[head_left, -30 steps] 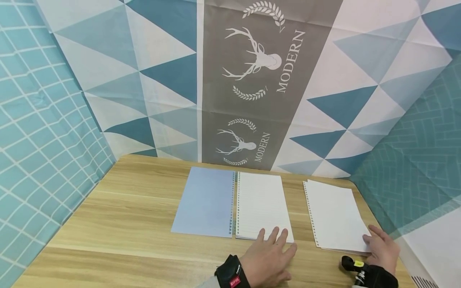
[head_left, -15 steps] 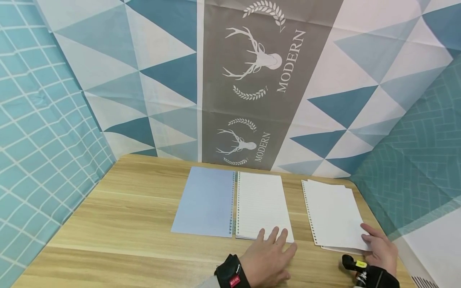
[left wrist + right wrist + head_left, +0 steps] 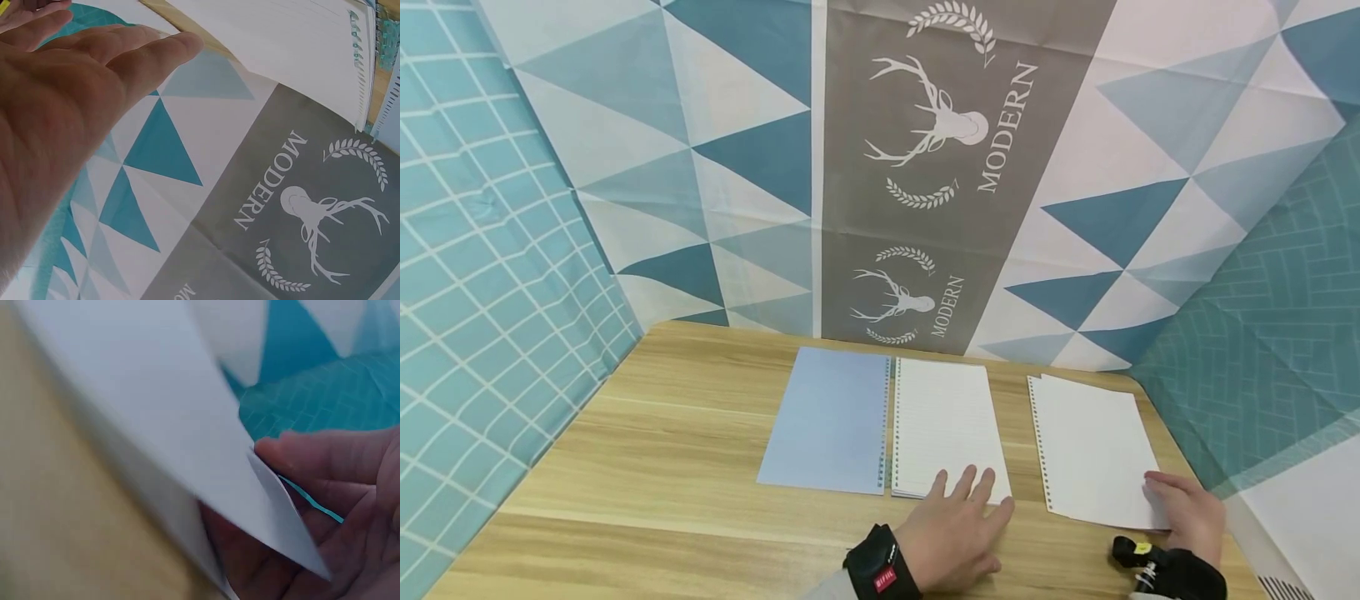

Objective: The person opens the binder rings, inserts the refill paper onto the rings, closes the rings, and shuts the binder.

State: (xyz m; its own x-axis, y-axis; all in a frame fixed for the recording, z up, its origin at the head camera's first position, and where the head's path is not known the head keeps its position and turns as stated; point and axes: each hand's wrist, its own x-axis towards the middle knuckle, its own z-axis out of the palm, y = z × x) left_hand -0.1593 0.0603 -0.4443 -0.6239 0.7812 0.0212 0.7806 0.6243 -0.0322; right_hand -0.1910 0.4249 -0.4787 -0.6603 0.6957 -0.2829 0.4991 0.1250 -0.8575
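An open ring-bound notebook lies on the table, its lined white page [image 3: 947, 425] on the right and its pale blue cover [image 3: 827, 421] on the left. My left hand [image 3: 955, 529] rests over the page's lower edge, fingers spread and fairly straight. To the right lies a small stack of loose punched sheets [image 3: 1093, 450], holes along its left side. My right hand [image 3: 1195, 512] holds their lower right corner. In the right wrist view, the upper sheet [image 3: 150, 394] bends up at its corner between the fingers, with a lower layer beneath it.
The wooden table [image 3: 647, 467] extends to the left of the notebook. A patterned cloth [image 3: 910, 167] with deer heads stands behind the table's back edge. Teal cloth [image 3: 1262, 333] rises along the right side, close to my right hand.
My right hand has moved slightly left. The top loose sheet has shifted left, and the sheets' edges line up more closely at the top and bottom. My left hand has barely moved.
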